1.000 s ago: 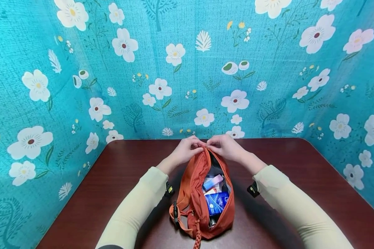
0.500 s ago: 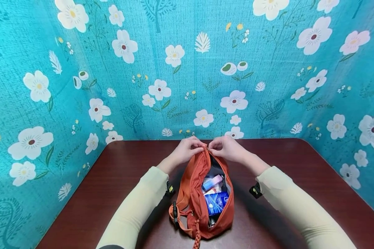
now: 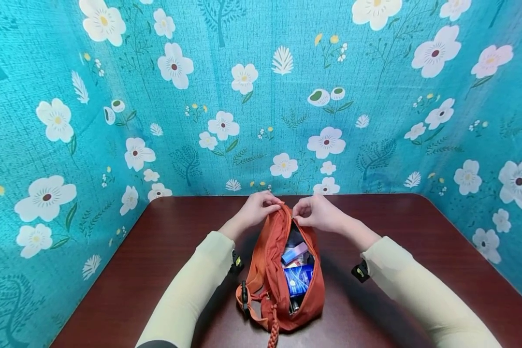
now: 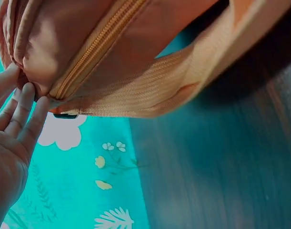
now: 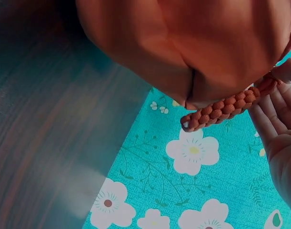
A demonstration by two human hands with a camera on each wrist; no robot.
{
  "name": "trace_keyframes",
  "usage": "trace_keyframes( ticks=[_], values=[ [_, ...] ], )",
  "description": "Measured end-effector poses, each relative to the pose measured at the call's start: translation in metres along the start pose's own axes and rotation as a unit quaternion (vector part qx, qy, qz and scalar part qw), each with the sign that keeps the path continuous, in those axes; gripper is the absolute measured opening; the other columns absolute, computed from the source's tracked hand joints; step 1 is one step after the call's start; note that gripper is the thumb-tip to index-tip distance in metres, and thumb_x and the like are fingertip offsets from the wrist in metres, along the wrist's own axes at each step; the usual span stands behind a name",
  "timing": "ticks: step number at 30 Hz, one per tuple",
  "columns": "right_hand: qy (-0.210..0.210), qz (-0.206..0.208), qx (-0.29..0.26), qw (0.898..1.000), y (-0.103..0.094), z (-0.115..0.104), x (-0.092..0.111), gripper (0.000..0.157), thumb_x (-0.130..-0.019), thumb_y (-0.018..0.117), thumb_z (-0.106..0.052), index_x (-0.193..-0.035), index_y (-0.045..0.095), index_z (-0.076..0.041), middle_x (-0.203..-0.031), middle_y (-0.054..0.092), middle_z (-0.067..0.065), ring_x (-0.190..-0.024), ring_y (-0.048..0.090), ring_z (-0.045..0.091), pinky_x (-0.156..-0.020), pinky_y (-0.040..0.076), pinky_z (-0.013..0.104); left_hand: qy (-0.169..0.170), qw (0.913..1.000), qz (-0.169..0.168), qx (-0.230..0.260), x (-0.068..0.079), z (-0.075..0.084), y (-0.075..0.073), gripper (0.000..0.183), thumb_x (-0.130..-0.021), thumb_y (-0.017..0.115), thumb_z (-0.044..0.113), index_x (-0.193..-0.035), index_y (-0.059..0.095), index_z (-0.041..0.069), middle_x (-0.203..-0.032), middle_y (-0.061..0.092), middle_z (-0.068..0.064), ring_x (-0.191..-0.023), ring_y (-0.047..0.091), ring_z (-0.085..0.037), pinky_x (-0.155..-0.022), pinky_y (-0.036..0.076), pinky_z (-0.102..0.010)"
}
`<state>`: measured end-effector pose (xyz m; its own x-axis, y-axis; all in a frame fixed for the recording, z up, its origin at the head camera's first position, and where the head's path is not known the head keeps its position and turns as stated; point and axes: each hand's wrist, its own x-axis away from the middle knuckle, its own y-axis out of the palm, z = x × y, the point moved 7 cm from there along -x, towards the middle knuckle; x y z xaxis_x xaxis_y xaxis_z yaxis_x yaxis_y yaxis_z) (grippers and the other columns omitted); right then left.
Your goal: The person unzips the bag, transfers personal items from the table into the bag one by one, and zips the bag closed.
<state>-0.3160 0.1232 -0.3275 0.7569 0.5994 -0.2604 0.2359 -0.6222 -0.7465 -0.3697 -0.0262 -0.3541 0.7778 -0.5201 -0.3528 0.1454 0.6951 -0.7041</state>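
An orange-red fabric waist bag [image 3: 275,258] stands on the table, its top zip partly open. My left hand [image 3: 257,209] pinches the bag's far end; the left wrist view shows its fingertips on the fabric beside a second zip [image 4: 95,52]. With thumb and fingers my right hand [image 3: 321,214] pinches the zip pull, whose braided cord [image 5: 221,109] shows in the right wrist view. Inside the opening lie a blue packet [image 3: 298,280], a pink-and-blue small box [image 3: 294,253] and other small items, partly hidden.
A webbing strap [image 3: 255,270] with a black buckle [image 3: 244,293] runs along the bag's left side. Another braided cord [image 3: 274,325] hangs at the near end. The dark wooden table [image 3: 178,241] meets a flowered turquoise cloth [image 3: 217,164] behind and at the sides.
My right hand has drawn the zip pull a little toward the near end, away from my left hand. The bag's opening has narrowed; my left hand keeps its hold on the far end.
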Motion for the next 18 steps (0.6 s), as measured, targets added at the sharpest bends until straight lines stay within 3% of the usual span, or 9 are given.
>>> trace_keyframes(
  ticks=[10,14,18],
  values=[
    [0.005,0.004,-0.001,1.0,0.006,0.001,0.009,0.011,-0.084,0.072,-0.003,-0.088,0.067,-0.011,-0.079,0.065,-0.006,-0.069,0.058,0.013,-0.062,0.052,0.028,-0.013,0.9999,0.0,0.01,-0.001,-0.013,0.001,0.016,-0.092,0.068,0.012,-0.105,0.074,0.007,-0.098,0.065,-0.003,-0.086,0.06,-0.016,-0.075,0.05,-0.025],
    [0.017,0.011,-0.017,1.0,0.008,0.008,0.01,0.01,-0.085,0.072,-0.004,-0.089,0.067,-0.011,-0.079,0.065,-0.004,-0.069,0.06,0.013,-0.062,0.053,0.029,-0.003,0.9998,-0.007,-0.016,0.001,-0.009,0.001,0.017,-0.092,0.067,0.012,-0.108,0.073,0.007,-0.098,0.064,-0.003,-0.086,0.059,-0.015,-0.076,0.05,-0.025],
    [0.024,0.017,-0.03,0.999,0.01,0.013,0.011,0.009,-0.087,0.071,-0.004,-0.09,0.067,-0.011,-0.079,0.065,-0.003,-0.065,0.061,0.014,-0.06,0.053,0.029,0.023,0.9986,-0.023,-0.042,0.005,0.006,0.001,0.021,-0.092,0.068,0.012,-0.112,0.072,0.011,-0.101,0.063,0.0,-0.088,0.057,-0.014,-0.079,0.049,-0.03]
  ],
)
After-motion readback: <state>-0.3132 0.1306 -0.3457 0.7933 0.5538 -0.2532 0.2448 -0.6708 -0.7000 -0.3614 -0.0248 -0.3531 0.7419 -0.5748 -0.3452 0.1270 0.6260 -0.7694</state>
